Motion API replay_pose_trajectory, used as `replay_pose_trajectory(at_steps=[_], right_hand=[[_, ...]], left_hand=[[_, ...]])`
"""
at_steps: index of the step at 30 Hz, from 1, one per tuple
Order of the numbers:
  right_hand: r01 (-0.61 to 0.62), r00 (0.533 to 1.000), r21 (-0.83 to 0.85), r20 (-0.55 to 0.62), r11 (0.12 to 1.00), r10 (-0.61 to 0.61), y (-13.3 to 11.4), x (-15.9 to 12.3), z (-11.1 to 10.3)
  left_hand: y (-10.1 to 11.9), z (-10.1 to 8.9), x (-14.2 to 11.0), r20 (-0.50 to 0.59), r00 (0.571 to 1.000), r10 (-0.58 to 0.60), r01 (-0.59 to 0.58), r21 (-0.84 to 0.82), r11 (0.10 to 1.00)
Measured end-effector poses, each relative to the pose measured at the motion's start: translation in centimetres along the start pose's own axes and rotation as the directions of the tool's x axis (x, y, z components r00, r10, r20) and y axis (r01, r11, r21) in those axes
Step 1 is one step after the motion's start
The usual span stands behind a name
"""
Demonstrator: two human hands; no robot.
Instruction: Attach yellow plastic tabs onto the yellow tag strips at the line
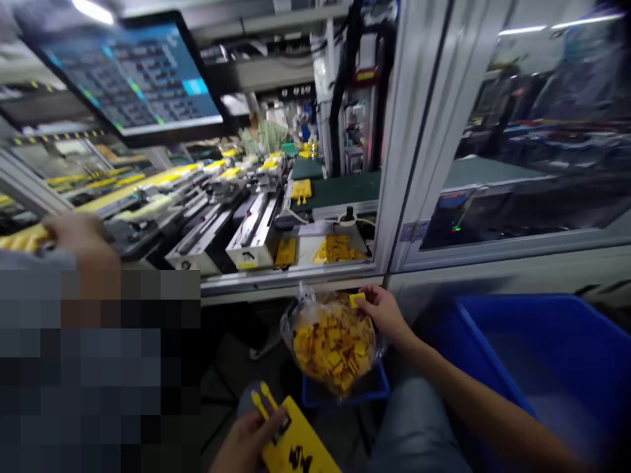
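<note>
The right hand point(387, 310) pinches a yellow tag point(357, 300) at the mouth of a clear plastic bag point(335, 345), which remains full of yellow pieces point(332, 348). The left hand point(246, 443) grips a forked yellow plate point(300, 437).

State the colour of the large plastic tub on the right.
The tub is blue; head view.

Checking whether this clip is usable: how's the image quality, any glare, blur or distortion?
In the head view, the ceiling light flares at top left, the wide-angle lens bends the metal window frame, a pixelated block hides the lower left, and the left hand looks slightly soft.
</note>
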State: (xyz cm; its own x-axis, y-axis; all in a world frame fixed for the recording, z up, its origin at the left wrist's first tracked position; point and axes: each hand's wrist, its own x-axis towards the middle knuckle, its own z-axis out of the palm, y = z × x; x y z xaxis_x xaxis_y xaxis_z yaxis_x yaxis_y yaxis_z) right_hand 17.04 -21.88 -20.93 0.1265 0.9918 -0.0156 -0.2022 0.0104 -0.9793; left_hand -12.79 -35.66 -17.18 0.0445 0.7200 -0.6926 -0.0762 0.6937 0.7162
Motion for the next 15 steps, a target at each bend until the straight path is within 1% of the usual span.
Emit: replay_pose_trajectory(at_steps=[1, 3, 6, 9, 12, 15], right_hand=[[-0.084, 0.996, 0.062, 0.040, 0.995, 0.082, -0.1, -1.3, 0.3], [-0.186, 0.979, 0.095, 0.103, 0.978, 0.176, -0.3, -3.8, 0.9], [-0.218, 0.971, -0.007, 0.096, 0.976, 0.218, -0.2, -7.2, 1.7], [-0.227, 0.970, -0.097, 0.062, 0.969, 0.233, -0.1, -9.6, 1.7], [-0.230, 0.971, -0.138, 0.037, 0.963, 0.237, -0.3, -11.2, 0.3], [-0.209, 0.976, -0.214, 0.020, 0.954, 0.219, -0.2, -12.8, -2.6]], left_hand=[[-0.3, -0.1, 0.0, 0.007, 1.000, -0.001, 0.001, -0.001, 1.000], [-0.4, 0.1, 0.3, 0.027, 1.000, 0.010, -0.010, 0.010, 1.000], [-0.6, 1.4, 1.4, 0.120, 0.993, 0.007, -0.013, 0.053, 0.999], [-2.2, 4.1, 3.4, 0.257, 0.966, -0.032, -0.004, 0.136, 0.991], [-5.3, 7.3, 5.6, 0.405, 0.907, -0.117, 0.036, 0.202, 0.979], [-8.6, 10.0, 7.6, 0.478, 0.862, -0.170, 0.070, 0.221, 0.973]])
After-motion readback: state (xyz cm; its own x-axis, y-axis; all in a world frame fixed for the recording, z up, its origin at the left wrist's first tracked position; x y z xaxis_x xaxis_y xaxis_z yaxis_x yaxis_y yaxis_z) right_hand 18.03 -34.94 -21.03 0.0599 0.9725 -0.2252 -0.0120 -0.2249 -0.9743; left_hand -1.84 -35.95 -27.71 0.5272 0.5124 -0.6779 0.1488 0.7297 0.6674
